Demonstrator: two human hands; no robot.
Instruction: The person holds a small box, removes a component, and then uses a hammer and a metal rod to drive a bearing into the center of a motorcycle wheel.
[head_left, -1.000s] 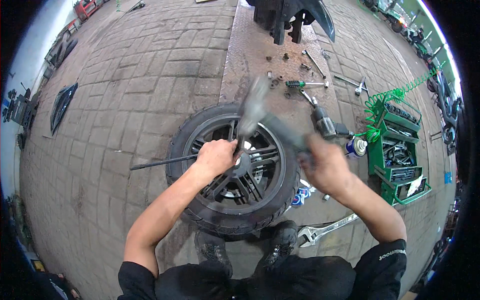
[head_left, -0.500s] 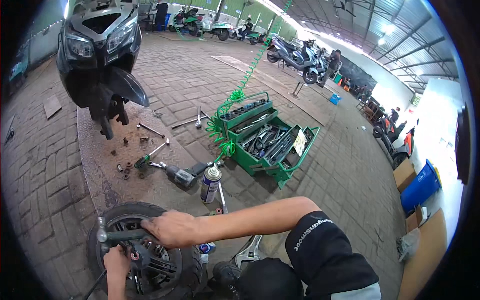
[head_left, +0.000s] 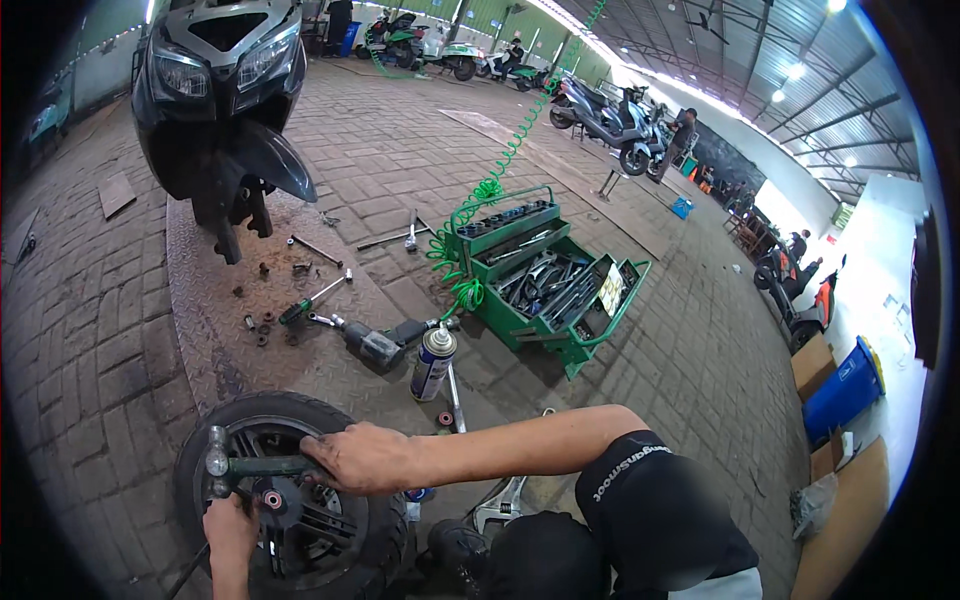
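We're prob. mid-job on the wheel (head_left: 322, 537): it's lying flat by the near end of the metal plate (head_left: 200, 290), off the scooter (head_left: 215, 120), whose fork (head_left: 228, 238) hangs bare, so removal's done. Our R hand (head_left: 360, 458) is wrapped round the handle of the hammer (head_left: 217, 460), head just above our L hand (head_left: 230, 525). L hand is curled tight, apparently round a dark bar (head_left: 188, 572); the bar's tail sticks out lower left, but its working tip is hidden, so we can't tell what it bears on, or if hammer & bar touch. A reddish-faced ring (head_left: 272, 499), bearing-like, sits in the middle of the hub, so that part looks not yet out, or else newly in; can't tell which from here. A similar loose ring (head_left: 445, 418) lies on the floor near the spray can (head_left: 435, 362): maybe the mate, maybe a spare. Hub's underside is out of sight, so no idea how that end stands. Nuts & other small parts (head_left: 264, 330) lie loose on the plate near the impact wrench (head_left: 378, 345), so reassembly isn't begun AFAICT. Left, we'd guess: finish the hammer-&-bar work at the hub, then get the wheel back in the fork w/ its hardware. Adj. wrench (head_left: 497, 510) lies on the floor by our shoe (head_left: 455, 545), unused ATM.
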